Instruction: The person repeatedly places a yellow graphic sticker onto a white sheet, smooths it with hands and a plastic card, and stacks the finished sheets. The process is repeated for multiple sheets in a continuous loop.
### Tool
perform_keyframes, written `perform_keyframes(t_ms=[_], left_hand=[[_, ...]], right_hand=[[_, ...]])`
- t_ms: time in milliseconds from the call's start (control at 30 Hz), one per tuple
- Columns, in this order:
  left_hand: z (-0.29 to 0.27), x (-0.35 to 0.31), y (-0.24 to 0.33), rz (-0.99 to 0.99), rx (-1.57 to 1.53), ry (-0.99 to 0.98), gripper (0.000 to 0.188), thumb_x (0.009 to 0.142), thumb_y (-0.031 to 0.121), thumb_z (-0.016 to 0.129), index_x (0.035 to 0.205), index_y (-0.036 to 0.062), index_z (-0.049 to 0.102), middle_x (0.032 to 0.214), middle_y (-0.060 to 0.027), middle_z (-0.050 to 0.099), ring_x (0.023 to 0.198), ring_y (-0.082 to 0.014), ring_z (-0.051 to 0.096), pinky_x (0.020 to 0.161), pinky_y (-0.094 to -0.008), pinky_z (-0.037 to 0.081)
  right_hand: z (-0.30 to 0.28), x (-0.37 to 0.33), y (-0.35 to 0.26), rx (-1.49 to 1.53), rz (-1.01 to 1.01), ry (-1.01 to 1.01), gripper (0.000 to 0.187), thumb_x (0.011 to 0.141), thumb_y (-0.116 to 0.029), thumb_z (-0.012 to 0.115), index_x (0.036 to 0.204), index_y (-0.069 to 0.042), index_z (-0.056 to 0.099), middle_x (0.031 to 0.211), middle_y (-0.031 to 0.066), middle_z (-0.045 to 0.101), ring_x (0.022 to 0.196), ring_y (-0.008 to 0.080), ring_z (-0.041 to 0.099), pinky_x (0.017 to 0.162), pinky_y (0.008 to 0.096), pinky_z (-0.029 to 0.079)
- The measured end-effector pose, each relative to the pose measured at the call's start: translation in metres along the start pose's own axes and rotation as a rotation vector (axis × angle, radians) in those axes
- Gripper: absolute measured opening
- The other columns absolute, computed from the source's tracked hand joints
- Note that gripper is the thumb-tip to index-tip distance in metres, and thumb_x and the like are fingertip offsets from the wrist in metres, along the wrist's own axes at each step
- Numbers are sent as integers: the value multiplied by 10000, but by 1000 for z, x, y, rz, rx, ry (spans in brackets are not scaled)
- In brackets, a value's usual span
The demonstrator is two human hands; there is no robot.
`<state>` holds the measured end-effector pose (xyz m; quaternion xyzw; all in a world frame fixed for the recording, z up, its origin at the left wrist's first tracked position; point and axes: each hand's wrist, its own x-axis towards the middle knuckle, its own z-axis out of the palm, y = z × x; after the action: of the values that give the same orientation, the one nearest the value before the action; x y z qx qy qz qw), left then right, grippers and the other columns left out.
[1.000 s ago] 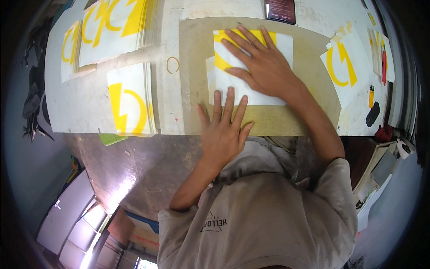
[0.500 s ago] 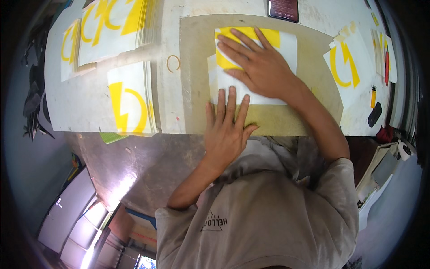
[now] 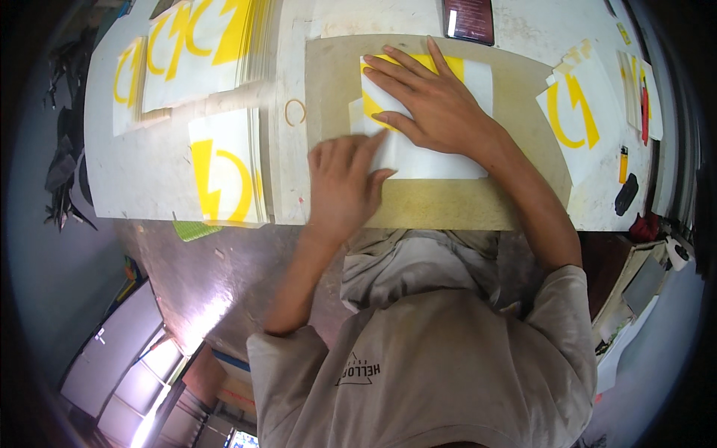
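A white sheet with yellow printed shapes lies on the tan board in front of me. My right hand presses flat on its upper part, fingers spread, covering much of the yellow. A pale edge of another piece shows from under the sheet's left side. My left hand is at the sheet's lower left, blurred by motion. Its fingers look bent, with the thumb held apart and the index finger reaching toward the sheet's left edge. Whether anything is in its fingers cannot be made out.
Stacks of yellow-printed white sheets stand at the far left, with a smaller stack nearer. More printed sheets lie right. A dark phone, a rubber band, a yellow lighter and a red pen-like tool lie around.
My left hand has moved left and a little away from me, its flat fingers now bent and blurred. My right hand stays flat on the sheet. The whole view has shifted slightly.
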<state>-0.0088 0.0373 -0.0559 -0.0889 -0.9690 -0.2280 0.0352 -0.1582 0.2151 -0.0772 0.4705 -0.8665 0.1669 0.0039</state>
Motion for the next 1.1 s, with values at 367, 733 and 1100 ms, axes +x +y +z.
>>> perform_keyframes(t_ms=[367, 733, 1100], left_hand=[[-26, 79, -26, 66, 168, -357, 1615, 362, 612, 971, 1630, -11, 189, 1719, -167, 199, 1597, -360, 157, 1265, -646, 127], [-25, 75, -24, 59, 215, -342, 1568, 370, 630, 965, 1592, -59, 265, 1701, -201, 228, 1584, -403, 183, 1244, -694, 96], [-28, 78, -19, 9, 237, -398, 1597, 383, 611, 976, 1630, -13, 200, 1722, -171, 194, 1607, -355, 127, 1268, -651, 35]], right_hand=[[6, 1, 0, 64, 69, 13, 834, 994, -459, 615, 1604, 4, 285, 1583, 167, 475, 1516, 290, 386, 1273, 620, 115], [-21, -75, -1, -229, 446, 66, 780, 1040, -505, 530, 1563, 46, 354, 1607, 224, 423, 1518, 319, 382, 1244, 650, 145], [-37, -161, -76, -11, 489, -129, 685, 1013, -407, 588, 1516, 37, 449, 1639, 166, 390, 1552, 324, 318, 1212, 698, 160]])
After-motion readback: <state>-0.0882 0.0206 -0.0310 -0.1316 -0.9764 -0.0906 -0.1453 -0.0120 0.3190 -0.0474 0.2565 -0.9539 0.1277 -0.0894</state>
